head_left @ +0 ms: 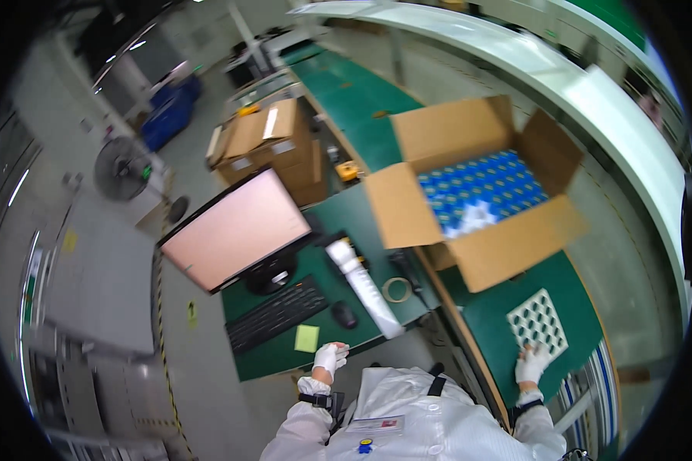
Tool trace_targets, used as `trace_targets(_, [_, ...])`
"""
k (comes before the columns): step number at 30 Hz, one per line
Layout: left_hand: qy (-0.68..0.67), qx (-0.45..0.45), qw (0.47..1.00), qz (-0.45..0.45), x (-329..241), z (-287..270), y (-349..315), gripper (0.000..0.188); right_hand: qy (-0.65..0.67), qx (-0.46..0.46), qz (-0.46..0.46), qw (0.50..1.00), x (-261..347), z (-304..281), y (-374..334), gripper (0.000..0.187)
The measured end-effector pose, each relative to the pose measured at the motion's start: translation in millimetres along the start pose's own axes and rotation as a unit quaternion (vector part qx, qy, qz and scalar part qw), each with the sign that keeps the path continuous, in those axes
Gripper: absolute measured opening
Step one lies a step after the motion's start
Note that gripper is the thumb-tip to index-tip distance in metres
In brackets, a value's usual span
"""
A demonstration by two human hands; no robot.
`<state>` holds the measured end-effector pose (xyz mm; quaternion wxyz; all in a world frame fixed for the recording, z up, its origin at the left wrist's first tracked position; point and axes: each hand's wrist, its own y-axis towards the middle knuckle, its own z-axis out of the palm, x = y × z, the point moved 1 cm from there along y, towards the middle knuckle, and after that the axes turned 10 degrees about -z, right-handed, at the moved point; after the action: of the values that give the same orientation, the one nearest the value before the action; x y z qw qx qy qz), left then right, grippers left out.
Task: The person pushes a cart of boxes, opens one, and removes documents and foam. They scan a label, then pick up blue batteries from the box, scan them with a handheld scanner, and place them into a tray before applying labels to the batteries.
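My right hand (532, 363), in a white glove with bare fingertips, has its fingers closed on the near edge of a white sheet with rows of round holes (539, 323). That sheet lies on the green bench top (484, 326) at the right. On the left, my left hand (331, 357), gloved the same way, hangs by the desk's front edge. Its fingers are loosely stretched out, and nothing shows in them. A yellow-green sticky note (307, 338) lies just beyond it on the desk.
An open cardboard box (500, 253) holding blue patterned packages (484, 188) stands beyond the sheet. A monitor (238, 230), keyboard (277, 313), mouse (344, 314), long white object (369, 296) and tape roll (397, 290) occupy the desk. Closed cartons (265, 146) stand behind the monitor.
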<state>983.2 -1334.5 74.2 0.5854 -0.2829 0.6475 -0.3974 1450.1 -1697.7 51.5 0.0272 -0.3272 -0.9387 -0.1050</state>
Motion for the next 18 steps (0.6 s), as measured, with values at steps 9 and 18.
trace_targets(9, [0.255, -0.378, 0.888, 0.061, 26.5, -205.1, 22.9, 0.045, 0.282, 0.11, -0.211, 0.929, 287.6, -45.3, 54.5, 0.04])
trace_targets(18, [0.498, -0.272, 0.817, -0.102, 28.5, -202.0, 18.5, 0.132, 0.285, 0.074, -0.319, 0.901, 507.3, 58.0, 88.8, 0.054])
